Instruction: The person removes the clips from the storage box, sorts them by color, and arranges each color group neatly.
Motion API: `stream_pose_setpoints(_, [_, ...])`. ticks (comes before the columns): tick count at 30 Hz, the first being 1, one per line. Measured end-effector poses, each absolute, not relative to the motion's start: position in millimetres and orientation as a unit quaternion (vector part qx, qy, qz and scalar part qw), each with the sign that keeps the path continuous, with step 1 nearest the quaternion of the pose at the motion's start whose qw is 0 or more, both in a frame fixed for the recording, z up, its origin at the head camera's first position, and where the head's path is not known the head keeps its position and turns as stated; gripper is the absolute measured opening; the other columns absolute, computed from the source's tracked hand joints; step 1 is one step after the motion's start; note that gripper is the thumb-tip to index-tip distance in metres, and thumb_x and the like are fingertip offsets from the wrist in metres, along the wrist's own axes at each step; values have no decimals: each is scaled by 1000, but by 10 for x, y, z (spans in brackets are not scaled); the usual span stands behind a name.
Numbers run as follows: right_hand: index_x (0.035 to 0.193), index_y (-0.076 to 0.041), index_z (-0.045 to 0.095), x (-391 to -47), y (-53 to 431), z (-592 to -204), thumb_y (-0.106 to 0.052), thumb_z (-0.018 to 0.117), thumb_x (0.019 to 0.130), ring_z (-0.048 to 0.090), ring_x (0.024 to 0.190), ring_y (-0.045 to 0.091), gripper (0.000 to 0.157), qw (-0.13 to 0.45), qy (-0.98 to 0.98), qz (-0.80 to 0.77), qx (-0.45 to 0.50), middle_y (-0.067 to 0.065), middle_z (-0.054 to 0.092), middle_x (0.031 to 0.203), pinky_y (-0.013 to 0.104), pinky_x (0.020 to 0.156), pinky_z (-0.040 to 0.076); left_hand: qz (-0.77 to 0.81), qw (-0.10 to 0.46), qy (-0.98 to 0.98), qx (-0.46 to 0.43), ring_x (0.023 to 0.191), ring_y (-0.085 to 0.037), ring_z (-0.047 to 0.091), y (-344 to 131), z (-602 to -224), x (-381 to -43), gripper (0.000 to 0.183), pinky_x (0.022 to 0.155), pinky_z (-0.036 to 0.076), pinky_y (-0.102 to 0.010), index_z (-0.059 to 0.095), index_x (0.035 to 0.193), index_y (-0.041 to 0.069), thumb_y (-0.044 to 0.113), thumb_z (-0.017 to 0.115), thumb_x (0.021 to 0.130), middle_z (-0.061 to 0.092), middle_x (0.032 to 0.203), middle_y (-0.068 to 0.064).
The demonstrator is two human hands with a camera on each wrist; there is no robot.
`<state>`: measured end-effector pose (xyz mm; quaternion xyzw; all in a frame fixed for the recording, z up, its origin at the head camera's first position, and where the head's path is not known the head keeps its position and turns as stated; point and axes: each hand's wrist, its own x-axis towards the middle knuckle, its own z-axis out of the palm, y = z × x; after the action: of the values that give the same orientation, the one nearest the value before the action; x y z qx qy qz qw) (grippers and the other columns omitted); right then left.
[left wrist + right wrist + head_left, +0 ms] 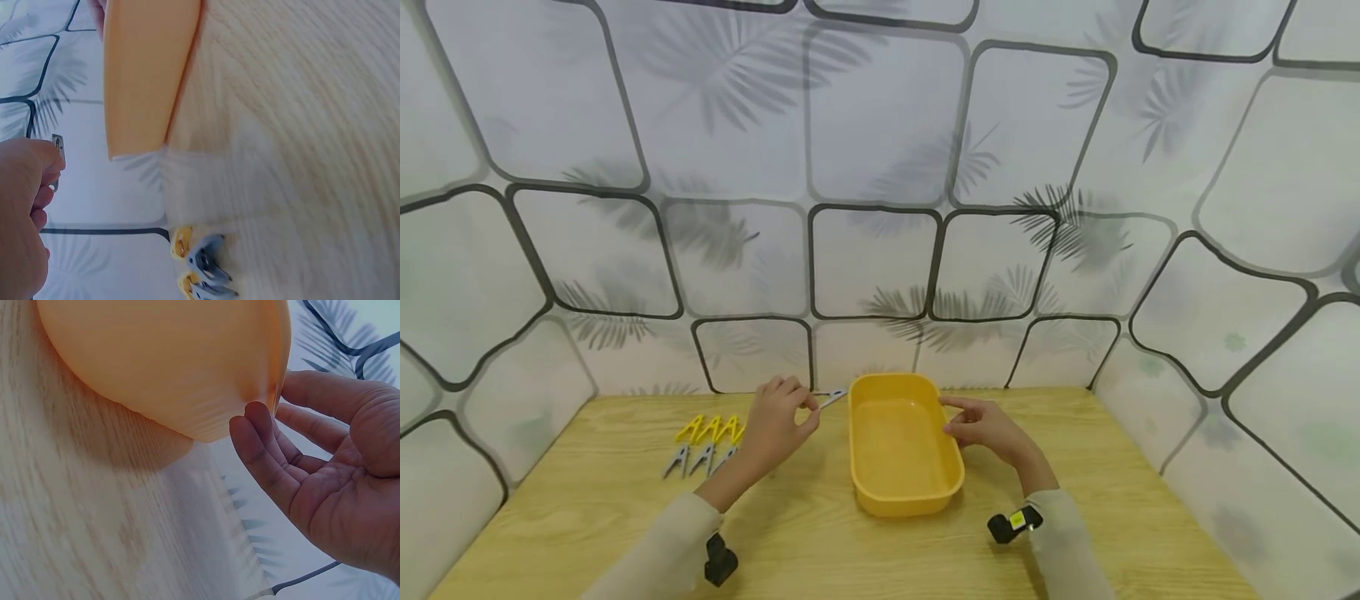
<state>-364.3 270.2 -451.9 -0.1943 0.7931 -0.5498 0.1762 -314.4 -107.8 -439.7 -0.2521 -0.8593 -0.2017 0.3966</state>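
Observation:
My left hand (781, 425) pinches a grey clothespin (832, 398) between thumb and fingertips, left of the yellow basin's far end. In the left wrist view the clothespin (58, 150) shows partly behind the fingers. The yellow basin (906, 505) stands upright on the table, with no things visible inside. At its right side, my right hand (988, 427) holds the rim. The right wrist view shows its curved fingers (253, 434) against the outer wall and the thumb reaching the rim. Left of my left hand lie yellow clothespins (709, 429) and grey clothespins (679, 460).
The light wood table (805, 550) runs back to a patterned wall covering (880, 267), which also closes in both sides. My left forearm (730, 483) partly hides the rows of clothespins. Black cameras (721, 560) sit on both wrists.

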Motion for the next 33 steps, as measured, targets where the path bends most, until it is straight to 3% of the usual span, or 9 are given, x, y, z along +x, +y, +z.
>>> stream_pose_setpoints(6, [155, 1, 37, -3639, 2700, -4529, -16, 69, 97, 70, 87, 15, 68, 179, 791, -553, -193, 9, 71, 101, 37, 81, 61, -196, 420, -855, -234, 69, -19, 44, -1234, -4503, -3042, 21, 68, 40, -41, 63, 72, 11, 5, 83, 70, 54, 75, -1])
stream_pose_setpoints(11, [155, 1, 38, -3634, 2699, -4522, -18, 69, 97, 70, 86, 14, 68, 177, 791, -552, -196, 6, 71, 100, 38, 82, 61, -191, 397, -874, -205, 70, -19, 44, -1313, -4566, -2910, 22, 73, 43, -45, 61, 69, 13, 4, 82, 68, 53, 74, 0])
stream_pose_setpoints(20, [155, 0, 38, -3624, 2683, -4506, -18, 70, 97, 70, 84, 15, 69, 181, 790, -554, -187, 5, 70, 98, 41, 82, 61, -166, 335, -912, -167, 75, -18, 43, -1390, -4638, -2741, 23, 71, 38, -40, 60, 68, 16, 7, 80, 71, 54, 81, -1])
stream_pose_setpoints(26, [155, 1, 38, -3619, 2691, -4527, -17, 69, 97, 70, 84, 15, 68, 183, 791, -552, -190, 6, 71, 98, 42, 83, 61, -151, 339, -913, -171, 75, -18, 45, -1398, -4700, -2714, 24, 70, 36, -39, 59, 69, 17, 9, 81, 72, 56, 85, -2])
stream_pose_setpoints(33, [154, 1, 39, -3629, 2693, -4518, -18, 70, 96, 70, 84, 14, 68, 179, 790, -556, -185, 4, 70, 97, 40, 82, 61, -143, 348, -910, -173, 73, -19, 47, -1377, -4715, -2714, 26, 71, 43, -44, 58, 69, 17, 7, 82, 71, 56, 83, -3])
